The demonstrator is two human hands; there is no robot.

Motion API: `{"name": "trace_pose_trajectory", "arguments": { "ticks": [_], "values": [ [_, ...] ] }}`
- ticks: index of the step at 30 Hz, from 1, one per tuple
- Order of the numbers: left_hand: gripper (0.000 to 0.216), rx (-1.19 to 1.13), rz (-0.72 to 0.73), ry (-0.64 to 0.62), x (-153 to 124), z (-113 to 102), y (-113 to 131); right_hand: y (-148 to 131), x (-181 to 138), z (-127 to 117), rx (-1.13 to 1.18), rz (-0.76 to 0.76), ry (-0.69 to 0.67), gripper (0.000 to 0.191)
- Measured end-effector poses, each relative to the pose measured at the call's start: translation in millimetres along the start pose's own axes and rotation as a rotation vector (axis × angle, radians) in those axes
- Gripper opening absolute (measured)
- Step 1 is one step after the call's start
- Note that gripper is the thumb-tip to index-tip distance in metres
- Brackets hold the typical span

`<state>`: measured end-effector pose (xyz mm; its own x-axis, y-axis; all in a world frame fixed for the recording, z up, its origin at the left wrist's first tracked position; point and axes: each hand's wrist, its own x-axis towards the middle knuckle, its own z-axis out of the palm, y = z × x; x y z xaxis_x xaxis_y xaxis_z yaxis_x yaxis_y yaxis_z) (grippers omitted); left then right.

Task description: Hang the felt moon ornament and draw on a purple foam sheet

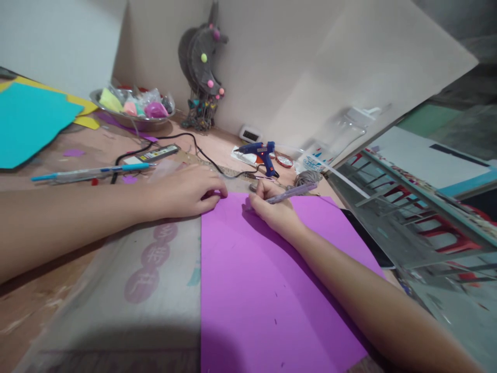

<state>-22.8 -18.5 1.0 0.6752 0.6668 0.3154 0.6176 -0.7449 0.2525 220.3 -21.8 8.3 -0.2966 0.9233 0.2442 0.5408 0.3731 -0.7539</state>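
Observation:
A large purple craft sheet point(248, 290) lies flat on the work surface, with a few short dark marks on its near part. My right hand point(275, 207) pinches a pen point(293, 192), its tip low over the upper part of the sheet; whether it touches cannot be told. At the sheet's upper left corner rests my left hand point(186, 191), palm down, thumb and forefinger slightly apart on the purple edge. Beneath both the sheet and my left forearm spreads a translucent printed plastic sheet point(166, 316).
Behind my hands stand a blue glue gun point(258, 150) with a black cord, a ball of grey yarn point(307, 178) and a small digital clock point(249, 134). Leftward are a blue pen point(93, 172), a metal bowl point(135, 122) of bagged clay and turquoise sheets point(34, 122). A grey moon-shaped ornament point(204, 62) stands behind.

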Motion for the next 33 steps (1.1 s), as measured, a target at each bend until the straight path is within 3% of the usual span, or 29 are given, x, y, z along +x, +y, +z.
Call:
{"name": "trace_pose_trajectory", "arguments": {
  "ticks": [28, 33],
  "values": [
    [0.03, 0.013, 0.01, -0.012, 1.1, 1.9, -2.3, -6.3, -10.3, -2.7, -0.02, -0.008, -0.04, 0.029],
    [0.035, 0.018, -0.006, -0.036, -6.4, -10.2, 8.9, -8.9, -14.6, -4.7, -0.007, 0.0, -0.049, 0.029]
  ]
}}
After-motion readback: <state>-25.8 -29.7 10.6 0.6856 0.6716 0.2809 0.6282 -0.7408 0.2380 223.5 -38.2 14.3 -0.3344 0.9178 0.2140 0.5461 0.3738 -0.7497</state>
